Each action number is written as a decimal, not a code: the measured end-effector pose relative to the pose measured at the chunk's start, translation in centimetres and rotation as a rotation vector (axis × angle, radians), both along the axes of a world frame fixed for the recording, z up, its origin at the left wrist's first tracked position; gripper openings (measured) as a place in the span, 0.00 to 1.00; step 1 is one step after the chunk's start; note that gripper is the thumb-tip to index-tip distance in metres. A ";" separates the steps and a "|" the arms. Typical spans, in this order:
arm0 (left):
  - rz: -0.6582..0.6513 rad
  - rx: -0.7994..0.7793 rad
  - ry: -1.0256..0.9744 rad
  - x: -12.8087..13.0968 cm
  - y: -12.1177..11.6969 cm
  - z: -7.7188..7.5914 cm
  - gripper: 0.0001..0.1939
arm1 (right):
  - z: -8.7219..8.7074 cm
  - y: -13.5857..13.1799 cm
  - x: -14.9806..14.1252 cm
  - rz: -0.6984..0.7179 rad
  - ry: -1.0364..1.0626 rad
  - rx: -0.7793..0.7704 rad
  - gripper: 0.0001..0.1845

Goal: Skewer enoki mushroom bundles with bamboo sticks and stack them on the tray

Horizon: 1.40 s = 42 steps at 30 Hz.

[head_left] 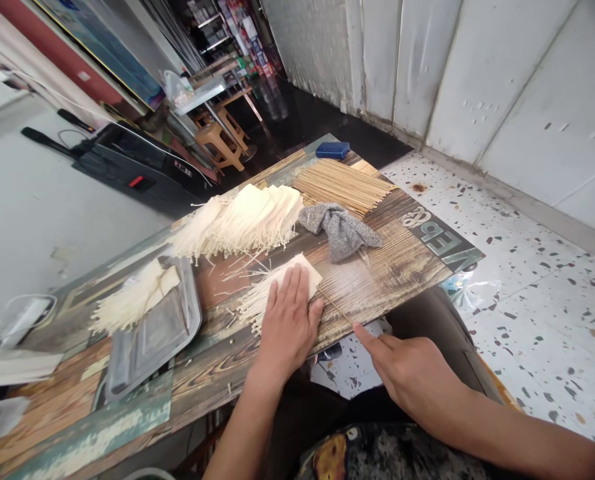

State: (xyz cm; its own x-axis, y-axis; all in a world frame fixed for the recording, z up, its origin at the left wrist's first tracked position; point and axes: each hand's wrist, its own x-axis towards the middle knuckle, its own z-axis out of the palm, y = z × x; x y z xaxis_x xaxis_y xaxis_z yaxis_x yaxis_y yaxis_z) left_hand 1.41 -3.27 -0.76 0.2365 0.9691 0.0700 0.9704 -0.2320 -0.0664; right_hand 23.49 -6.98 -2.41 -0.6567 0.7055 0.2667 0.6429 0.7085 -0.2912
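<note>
Flat on a bunch of enoki mushrooms [255, 299] lies my left hand [291, 323], fingers stretched out, pressing it on the wooden table. My right hand [410, 367] is closed around the lower end of a thin bamboo skewer [335, 305], just off the table's near edge. The skewer's far end meets the root end of that bunch; whether its tip is inside is hidden. Beyond my left hand a larger pile of enoki [260, 217] is spread out. A grey cloth [341, 230] lies crumpled to the right of it.
Many loose bamboo skewers [344, 185] lie near the far end of the table [402, 267], beside a blue box [332, 149]. At left, a clear plastic tray [164, 343] carries skewered enoki [127, 297]. Stools [222, 143] and another table stand in the background.
</note>
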 end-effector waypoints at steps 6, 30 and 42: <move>-0.016 -0.032 0.017 -0.1 0.1 0.2 0.31 | -0.1 0.2 -0.3 0.036 -0.002 -0.051 0.26; -0.012 -0.041 -0.009 0.1 0.0 0.2 0.35 | 0.4 1.1 -2.1 0.016 -0.113 -0.071 0.33; -0.013 -0.031 -0.039 0.0 0.0 0.1 0.35 | 1.8 2.2 -3.5 0.001 -0.221 -0.257 0.31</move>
State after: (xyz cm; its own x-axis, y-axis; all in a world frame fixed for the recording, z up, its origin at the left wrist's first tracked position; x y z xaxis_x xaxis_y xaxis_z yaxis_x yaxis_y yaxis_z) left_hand 1.43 -3.26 -0.70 0.2469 0.9678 0.0494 0.9690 -0.2461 -0.0209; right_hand 20.00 -4.76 -0.57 -0.6793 0.7306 -0.0687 0.7098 0.6304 -0.3143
